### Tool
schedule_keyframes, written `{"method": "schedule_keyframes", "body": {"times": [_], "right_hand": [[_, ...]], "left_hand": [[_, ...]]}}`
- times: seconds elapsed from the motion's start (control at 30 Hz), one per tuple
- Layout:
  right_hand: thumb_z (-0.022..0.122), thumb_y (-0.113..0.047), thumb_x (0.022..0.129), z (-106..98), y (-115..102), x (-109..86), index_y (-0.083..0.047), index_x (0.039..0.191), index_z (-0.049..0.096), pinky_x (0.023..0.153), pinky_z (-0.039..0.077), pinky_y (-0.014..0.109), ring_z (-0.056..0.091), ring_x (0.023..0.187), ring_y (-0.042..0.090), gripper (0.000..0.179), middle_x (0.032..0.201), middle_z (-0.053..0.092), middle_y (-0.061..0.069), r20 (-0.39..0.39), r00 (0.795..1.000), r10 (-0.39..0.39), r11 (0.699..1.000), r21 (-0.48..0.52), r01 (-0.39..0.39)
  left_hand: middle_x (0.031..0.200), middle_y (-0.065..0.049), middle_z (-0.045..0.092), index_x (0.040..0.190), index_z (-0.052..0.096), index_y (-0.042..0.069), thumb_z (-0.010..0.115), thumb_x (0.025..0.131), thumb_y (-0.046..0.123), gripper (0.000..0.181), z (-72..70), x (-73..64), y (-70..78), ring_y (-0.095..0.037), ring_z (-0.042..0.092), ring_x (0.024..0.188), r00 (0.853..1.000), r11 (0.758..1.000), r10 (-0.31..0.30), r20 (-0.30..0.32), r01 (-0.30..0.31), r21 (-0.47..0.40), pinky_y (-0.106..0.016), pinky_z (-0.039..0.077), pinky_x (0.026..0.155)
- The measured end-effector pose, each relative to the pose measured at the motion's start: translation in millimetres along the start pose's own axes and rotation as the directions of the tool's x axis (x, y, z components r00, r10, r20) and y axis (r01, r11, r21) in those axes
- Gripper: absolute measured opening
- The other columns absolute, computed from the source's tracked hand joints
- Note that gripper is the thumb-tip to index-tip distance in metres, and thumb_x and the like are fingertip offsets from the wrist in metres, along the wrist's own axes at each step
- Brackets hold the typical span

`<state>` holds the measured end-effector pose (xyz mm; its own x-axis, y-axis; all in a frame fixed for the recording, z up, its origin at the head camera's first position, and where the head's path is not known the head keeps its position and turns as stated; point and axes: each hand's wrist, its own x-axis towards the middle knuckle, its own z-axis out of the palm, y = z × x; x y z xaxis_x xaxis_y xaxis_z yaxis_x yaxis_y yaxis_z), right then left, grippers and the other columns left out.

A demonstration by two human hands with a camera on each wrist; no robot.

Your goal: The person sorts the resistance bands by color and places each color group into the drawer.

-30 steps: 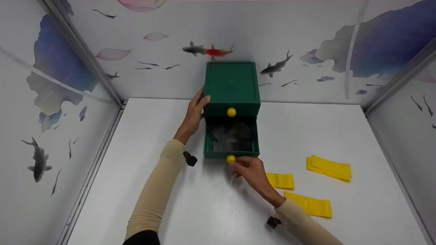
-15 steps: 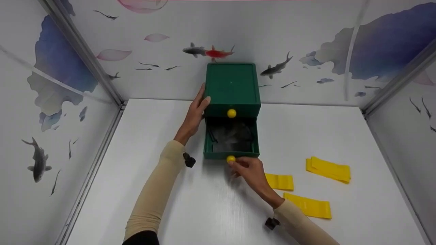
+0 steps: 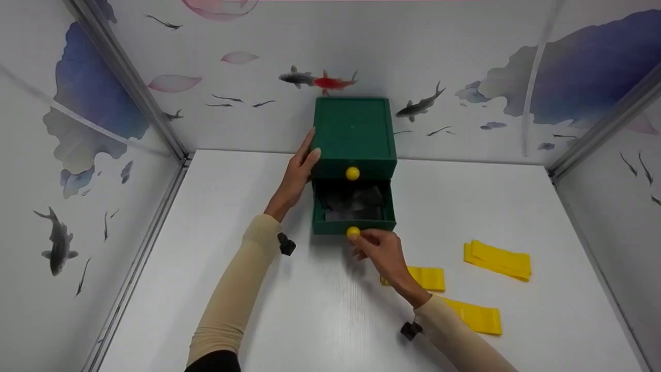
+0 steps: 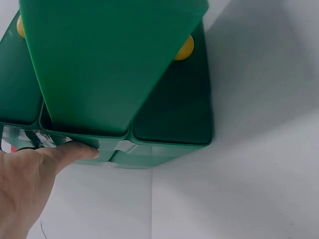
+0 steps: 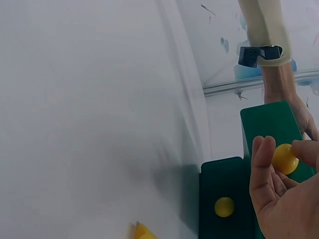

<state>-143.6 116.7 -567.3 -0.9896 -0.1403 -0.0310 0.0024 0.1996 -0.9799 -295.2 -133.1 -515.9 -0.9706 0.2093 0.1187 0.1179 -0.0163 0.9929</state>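
A green drawer cabinet with yellow ball knobs stands against the back wall. Its middle drawer is pulled partly out, and a dark, see-through item lies inside, its kind unclear. My right hand pinches that drawer's yellow knob between thumb and fingers. On the cabinet's left side rests my left hand, fingers extended along the wall and thumb near the front edge. In the left wrist view, this hand touches the cabinet's side beside the projecting drawer.
Folded yellow strips lie on the white table to the right: one pair farther off, another strip partly under the right forearm, and one behind the right wrist. Printed walls enclose the back and sides.
The drawer has slid a little way back into the cabinet, with my right hand moving along on its knob. My left hand stays against the cabinet's side.
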Motion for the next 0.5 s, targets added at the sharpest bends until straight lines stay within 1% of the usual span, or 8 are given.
{"method": "schedule_keyframes", "body": {"times": [0.27, 0.5], "right_hand": [[0.077, -0.031, 0.106, -1, -4, 16.5, -0.008, 0.117, 0.085, 0.077, 0.067, 0.03, 0.078, 0.082, 0.026, 0.026, 0.107, 0.08, 0.029, 0.006, 1.0, 0.0, 1.0, 0.005, 0.0], [0.074, -0.034, 0.108, 1, -4, 34.1, -0.012, 0.117, 0.084, 0.081, 0.067, 0.031, 0.077, 0.085, 0.025, 0.026, 0.113, 0.08, 0.026, 0.007, 1.0, 0.013, 1.0, -0.016, -0.013]], "left_hand": [[0.187, 0.004, 0.017, 0.175, 0.021, 0.049, 0.05, 0.117, 0.051, 0.065, 0.1, -0.5, 0.6, -0.031, 0.036, 0.166, 1.0, 1.0, -0.007, 0.0, 0.007, -0.01, -0.06, 0.038, 0.131], [0.187, 0.004, 0.018, 0.175, 0.023, 0.05, 0.052, 0.116, 0.05, 0.065, -2.0, 0.6, -1.2, -0.031, 0.037, 0.165, 1.0, 1.0, -0.023, -0.001, 0.023, -0.019, -0.063, 0.039, 0.13]]}}
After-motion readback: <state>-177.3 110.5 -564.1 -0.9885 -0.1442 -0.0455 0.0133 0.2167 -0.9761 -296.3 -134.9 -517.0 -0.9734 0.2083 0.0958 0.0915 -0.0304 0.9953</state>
